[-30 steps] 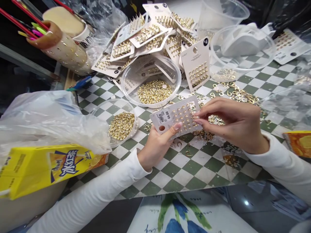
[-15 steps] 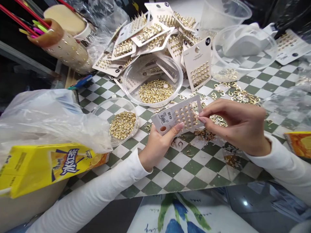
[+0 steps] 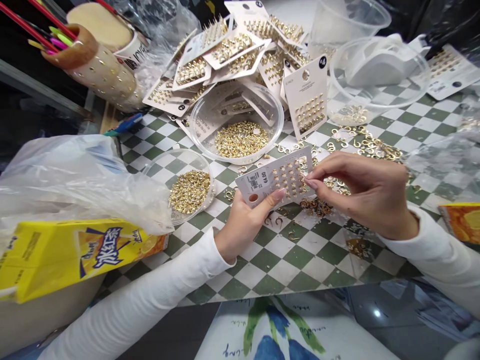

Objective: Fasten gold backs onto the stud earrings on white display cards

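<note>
My left hand (image 3: 249, 220) grips the lower left end of a white earring card (image 3: 268, 187), thumb on its face. The card is tilted, with rows of small gold pieces and a price label. At the card's right edge, my right hand (image 3: 360, 190) has thumb and index finger pinched together; whatever is between them is too small to make out. Beyond the card stands a clear round tub (image 3: 277, 137) with small gold pieces (image 3: 242, 139). A shallow clear dish (image 3: 176, 162) to the left holds more of them. Gold hooks (image 3: 375, 145) lie loose around the card.
Filled earring cards (image 3: 232, 50) are piled at the back. A studded pen cup (image 3: 101, 75) stands back left. A plastic bag (image 3: 82, 170) and yellow drink carton (image 3: 67, 255) lie left. Another clear tub (image 3: 378, 97) sits back right on the checkered table (image 3: 288, 270).
The card and both hands keep nearly the same pose. Only a very slight shift of the card and the view shows.
</note>
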Motion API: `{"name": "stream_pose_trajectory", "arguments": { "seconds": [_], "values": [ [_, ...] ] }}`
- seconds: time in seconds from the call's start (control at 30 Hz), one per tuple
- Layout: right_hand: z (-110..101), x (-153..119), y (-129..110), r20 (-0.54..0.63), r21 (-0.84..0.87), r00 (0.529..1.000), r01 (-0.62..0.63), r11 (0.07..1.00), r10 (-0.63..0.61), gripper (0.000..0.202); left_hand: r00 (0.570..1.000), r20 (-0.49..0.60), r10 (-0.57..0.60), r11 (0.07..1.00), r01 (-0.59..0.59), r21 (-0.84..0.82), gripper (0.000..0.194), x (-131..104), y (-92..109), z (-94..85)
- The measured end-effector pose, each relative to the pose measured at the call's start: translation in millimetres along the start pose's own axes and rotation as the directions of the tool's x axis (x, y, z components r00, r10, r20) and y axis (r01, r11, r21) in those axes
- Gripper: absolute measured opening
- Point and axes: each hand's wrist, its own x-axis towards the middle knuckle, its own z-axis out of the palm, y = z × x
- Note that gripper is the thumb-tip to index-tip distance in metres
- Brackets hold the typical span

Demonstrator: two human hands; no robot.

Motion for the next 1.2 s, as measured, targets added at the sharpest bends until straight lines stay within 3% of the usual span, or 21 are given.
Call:
{"name": "stream_pose_trajectory", "arguments": {
  "seconds": [0.2,0.5,0.7,0.8,0.9,0.97,1.03,1.2],
  "values": [
    [-0.3,1.9,-1.9,0.033,-0.011,0.999,-0.001,1.000,0.002,0.019,1.000,-0.012,-0.007,1.000,0.007,0.005,0.066,-0.5,-0.3,0.1],
    [1.0,0.3,-3.1,0.059,-0.100,0.998,0.035,0.994,-0.029,0.016,1.000,0.019,0.010,0.999,-0.011,0.032,0.056,-0.7,1.3,-0.8],
    [-8.3,6.6,-1.1,0.053,0.206,0.965,-0.262,0.943,0.257,0.025,0.991,0.091,0.099,0.995,-0.098,-0.024,0.054,0.9,4.0,2.1],
    [-11.2,11.1,1.3,0.210,0.191,0.938,-0.315,0.930,0.275,0.013,0.988,0.110,0.112,0.993,-0.106,-0.056,0.053,-0.6,5.1,2.4],
    [-12.2,13.8,5.1,0.271,0.161,0.921,-0.331,0.930,0.281,0.015,0.995,0.076,0.060,0.998,-0.061,0.004,0.051,-2.9,3.7,-1.1],
    [-14.2,15.0,6.8,0.263,0.194,0.923,-0.336,0.922,0.281,0.012,0.995,0.080,0.054,0.997,-0.059,0.059,0.047,-3.7,2.2,-4.3],
    [-18.9,16.9,4.9,0.225,0.241,0.940,-0.307,0.921,0.255,0.008,0.982,0.153,0.111,0.991,-0.121,0.055,0.037,-3.6,2.3,-6.5],
    [-38.4,45.5,-21.1,-0.077,0.167,0.970,-0.215,0.962,0.230,0.006,0.926,0.323,0.196,0.979,-0.205,-0.004,0.032,-3.0,10.6,-5.3]
  ]
}}
